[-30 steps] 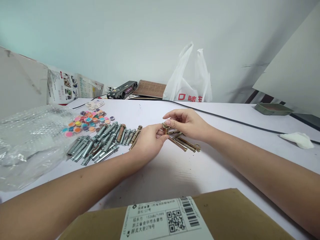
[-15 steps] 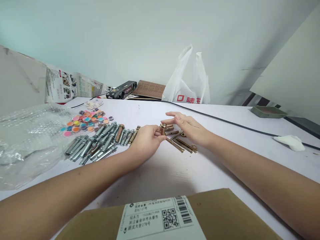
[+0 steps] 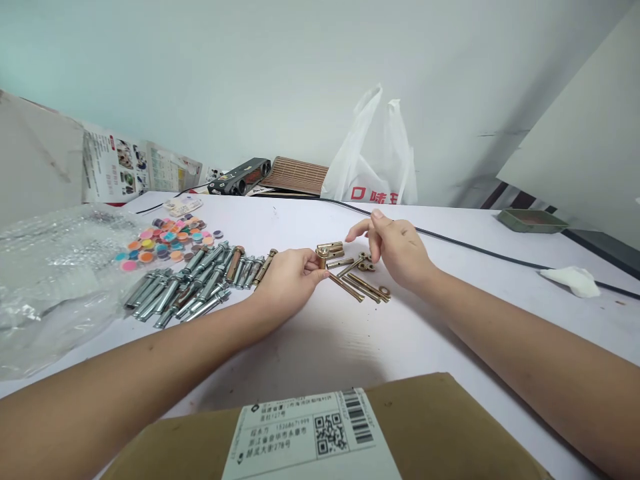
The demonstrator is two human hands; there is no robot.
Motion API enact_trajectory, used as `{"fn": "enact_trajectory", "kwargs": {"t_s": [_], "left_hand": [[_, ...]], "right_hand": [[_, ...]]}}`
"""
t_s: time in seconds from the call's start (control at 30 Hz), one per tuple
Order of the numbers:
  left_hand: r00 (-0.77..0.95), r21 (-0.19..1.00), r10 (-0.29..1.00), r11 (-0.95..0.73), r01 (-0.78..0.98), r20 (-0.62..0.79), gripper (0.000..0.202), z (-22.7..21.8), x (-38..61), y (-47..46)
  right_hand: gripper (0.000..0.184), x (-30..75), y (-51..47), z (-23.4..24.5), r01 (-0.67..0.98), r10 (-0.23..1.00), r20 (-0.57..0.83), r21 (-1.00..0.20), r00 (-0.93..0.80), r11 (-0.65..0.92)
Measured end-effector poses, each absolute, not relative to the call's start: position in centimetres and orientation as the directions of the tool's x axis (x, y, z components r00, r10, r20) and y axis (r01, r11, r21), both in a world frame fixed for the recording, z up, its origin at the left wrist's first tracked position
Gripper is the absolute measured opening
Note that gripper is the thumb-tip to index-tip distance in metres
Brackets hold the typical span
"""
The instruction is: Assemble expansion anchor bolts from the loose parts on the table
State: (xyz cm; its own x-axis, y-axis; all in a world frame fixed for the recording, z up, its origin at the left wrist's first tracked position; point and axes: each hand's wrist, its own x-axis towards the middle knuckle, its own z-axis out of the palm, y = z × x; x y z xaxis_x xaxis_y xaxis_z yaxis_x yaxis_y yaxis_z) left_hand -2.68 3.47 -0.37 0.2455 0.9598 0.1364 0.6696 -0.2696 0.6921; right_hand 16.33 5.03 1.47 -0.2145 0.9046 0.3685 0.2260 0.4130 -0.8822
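My left hand pinches a brass-coloured expansion bolt by its side, its round top facing up. To the right, my right hand hovers with fingers bent and apart, and nothing shows in it. Several brass-coloured nuts lie just below its fingertips. Between the hands are brass-coloured sleeves, long thin bolts and a flat washer. Left of my left hand, a pile of silver expansion bolts lies beside a brass-coloured one.
A cardboard box with a label sits at the near edge. Colourful discs and clear plastic wrap lie at the left. A white bag stands at the back, and a black cable crosses the table behind my right hand.
My right hand has moved away from the bolt's top, to the right, uncovering the nuts and washer. My left hand keeps its hold on the bolt.
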Motion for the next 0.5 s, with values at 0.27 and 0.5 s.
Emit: {"fn": "enact_trajectory", "kwargs": {"t_s": [0.27, 0.5], "left_hand": [[0.274, 0.690, 0.949, -0.302, 0.658, 0.154, 0.014, 0.2, -2.7, 3.4], [0.235, 0.768, 0.968, -0.217, 0.602, 0.089, 0.009, -0.3, -2.8, 3.4]], "right_hand": [[0.033, 15.1, 4.8, 0.8, 0.345, 0.767, 0.402, -0.720, -0.500, 0.602], [0.033, 17.3, 6.0, 0.6, 0.486, 0.841, 0.486, -0.690, -0.239, 0.537]]}}
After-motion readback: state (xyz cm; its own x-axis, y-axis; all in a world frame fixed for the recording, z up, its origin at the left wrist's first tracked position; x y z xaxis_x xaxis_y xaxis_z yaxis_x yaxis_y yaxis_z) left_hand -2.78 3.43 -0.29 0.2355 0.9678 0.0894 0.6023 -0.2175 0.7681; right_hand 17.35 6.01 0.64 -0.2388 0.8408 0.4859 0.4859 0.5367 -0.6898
